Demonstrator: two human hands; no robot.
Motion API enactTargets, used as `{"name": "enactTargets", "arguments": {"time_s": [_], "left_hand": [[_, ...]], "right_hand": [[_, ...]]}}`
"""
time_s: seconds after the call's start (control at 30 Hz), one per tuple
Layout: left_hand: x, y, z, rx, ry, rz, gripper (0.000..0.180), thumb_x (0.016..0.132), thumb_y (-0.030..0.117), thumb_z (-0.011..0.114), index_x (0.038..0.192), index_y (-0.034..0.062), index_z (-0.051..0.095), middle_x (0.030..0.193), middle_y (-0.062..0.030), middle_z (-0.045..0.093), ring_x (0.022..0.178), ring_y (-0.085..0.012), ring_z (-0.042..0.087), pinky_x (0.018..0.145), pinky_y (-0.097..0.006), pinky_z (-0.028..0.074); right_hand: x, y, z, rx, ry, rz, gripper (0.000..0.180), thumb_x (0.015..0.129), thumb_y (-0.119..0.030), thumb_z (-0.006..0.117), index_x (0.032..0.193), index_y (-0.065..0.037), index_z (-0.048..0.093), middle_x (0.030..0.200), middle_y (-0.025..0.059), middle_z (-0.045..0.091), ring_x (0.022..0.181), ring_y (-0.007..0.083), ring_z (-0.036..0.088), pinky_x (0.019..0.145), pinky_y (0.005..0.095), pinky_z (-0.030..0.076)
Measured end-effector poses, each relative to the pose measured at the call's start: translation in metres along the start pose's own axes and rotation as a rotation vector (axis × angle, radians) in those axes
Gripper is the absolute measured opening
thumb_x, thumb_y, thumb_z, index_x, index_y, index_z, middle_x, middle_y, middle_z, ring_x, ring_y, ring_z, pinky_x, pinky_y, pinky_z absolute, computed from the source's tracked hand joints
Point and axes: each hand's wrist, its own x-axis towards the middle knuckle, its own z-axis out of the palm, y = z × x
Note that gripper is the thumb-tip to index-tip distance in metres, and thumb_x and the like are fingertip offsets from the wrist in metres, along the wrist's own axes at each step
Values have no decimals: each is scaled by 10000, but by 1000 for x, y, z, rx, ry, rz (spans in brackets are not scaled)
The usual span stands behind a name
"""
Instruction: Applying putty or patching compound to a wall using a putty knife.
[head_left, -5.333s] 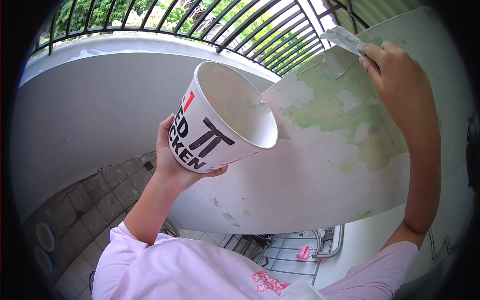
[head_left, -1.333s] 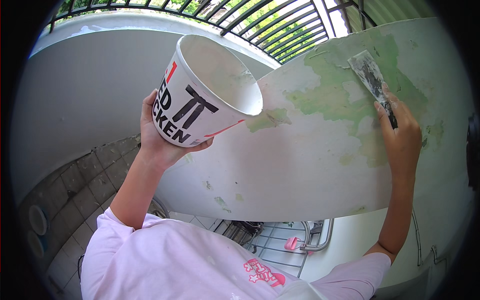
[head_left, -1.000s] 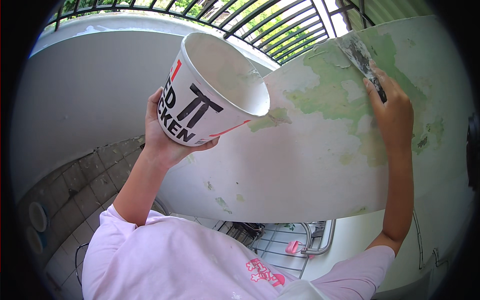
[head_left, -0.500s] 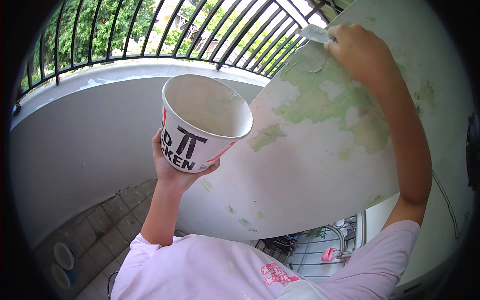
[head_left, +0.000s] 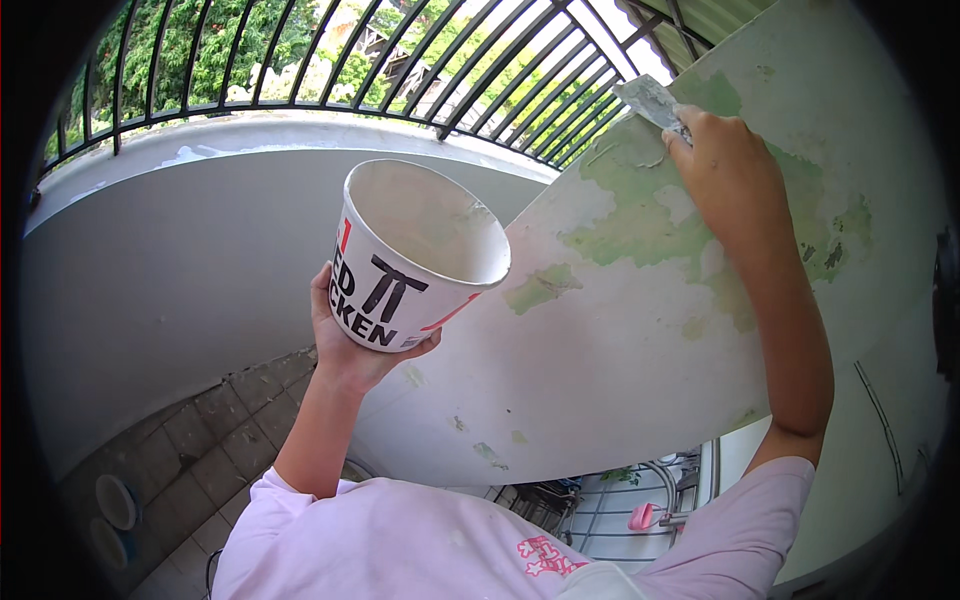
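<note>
My left hand (head_left: 355, 345) grips a white paper bucket (head_left: 400, 285) with black and red print from beneath, its mouth tilted toward me. Pale residue coats the inside wall. Raised at the upper right, my right hand (head_left: 730, 165) is closed around a putty knife (head_left: 652, 103) whose broad blade is smeared with whitish paste. The blade lies at the outer edge of a white wall (head_left: 600, 400) with patchy green areas (head_left: 640, 225) showing through. Most of the knife's handle is hidden in my fingers.
A black metal railing (head_left: 440, 125) tops a low grey parapet (head_left: 240, 270) on the left, with trees beyond. Two white tubs (head_left: 117, 503) stand on the tiled floor (head_left: 200, 440). A wire rack with a pink item (head_left: 641, 517) sits below the wall's lower edge.
My right hand and the putty knife appear slightly lower and farther right, the blade now angled more downward. The bucket has shifted a little right. The whole view has turned slightly.
</note>
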Motion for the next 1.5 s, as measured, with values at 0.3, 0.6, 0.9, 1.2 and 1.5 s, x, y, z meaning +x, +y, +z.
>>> {"name": "enactTargets", "arguments": {"time_s": [0.3,0.6,0.9,1.2,1.5], "left_hand": [[-1,2,-11,-35,25,-44,713,873,676,422,1455,265,457,1475,-112,438,1300,-376,457,966,-621,425],[4,5,-12,-2,138,-23,679,875,695,443,1404,278,521,1428,-87,509,1276,-351,501,935,-596,456],[5,13,-33,-31,132,-7,743,876,721,447,1470,274,447,1476,-98,442,1282,-348,468,949,-562,445],[5,16,-33,-34,191,-11,745,885,740,397,1498,316,411,1530,-63,416,1361,-365,450,968,-638,430],[7,16,-39,-91,210,-31,749,893,730,392,1511,307,398,1523,-64,431,1363,-376,459,975,-681,417]], "right_hand": [[-45,-29,21,-14,-74,-113,293,968,-221,612,1171,-18,671,865,211,706,788,359,720,702,436,582],[-13,36,-51,165,170,135,338,929,-281,712,1185,-61,723,1011,179,737,834,279,717,761,365,560],[-38,43,32,-16,191,-74,338,927,-203,722,1253,-115,706,927,115,718,769,240,690,699,358,549],[-35,37,11,20,245,-37,327,940,-196,713,1241,-69,703,1204,95,723,988,223,706,868,338,534],[-37,42,34,-29,144,-79,390,925,-173,726,1311,-142,681,870,74,660,717,189,586,667,329,506]]}}
